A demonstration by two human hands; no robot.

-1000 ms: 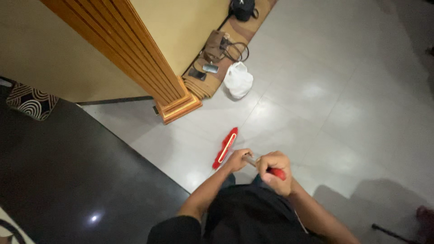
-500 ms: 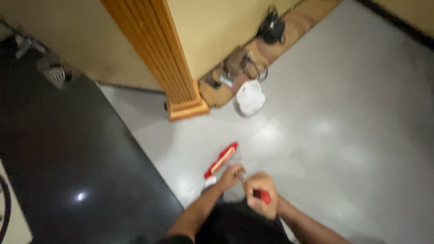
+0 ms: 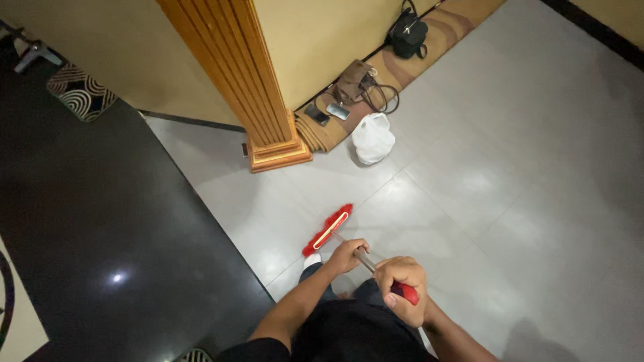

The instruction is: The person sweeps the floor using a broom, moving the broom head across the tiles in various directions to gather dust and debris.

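I hold a broom with a red brush head (image 3: pixel 327 230) and a thin metal handle (image 3: pixel 363 258) that ends in a red grip. My left hand (image 3: pixel 347 255) is wrapped around the metal handle lower down. My right hand (image 3: pixel 401 280) is closed on the red grip at the top end. The brush head rests on the pale grey tiled floor (image 3: pixel 510 174), just in front of my feet. One white-socked foot (image 3: pixel 311 261) shows next to the brush.
A fluted wooden pillar (image 3: pixel 258 100) stands on the floor ahead. A white plastic bag (image 3: pixel 373 137), a brown bag (image 3: pixel 355 82), a phone (image 3: pixel 337 111) and a black bag (image 3: pixel 408 32) lie by a rolled mat (image 3: pixel 322 131) along the wall. A glossy black floor strip (image 3: pixel 100 234) lies left.
The view has swung and steadied. The broom head sits a little lower and nearer my feet, and both hands have kept their grip on the handle.
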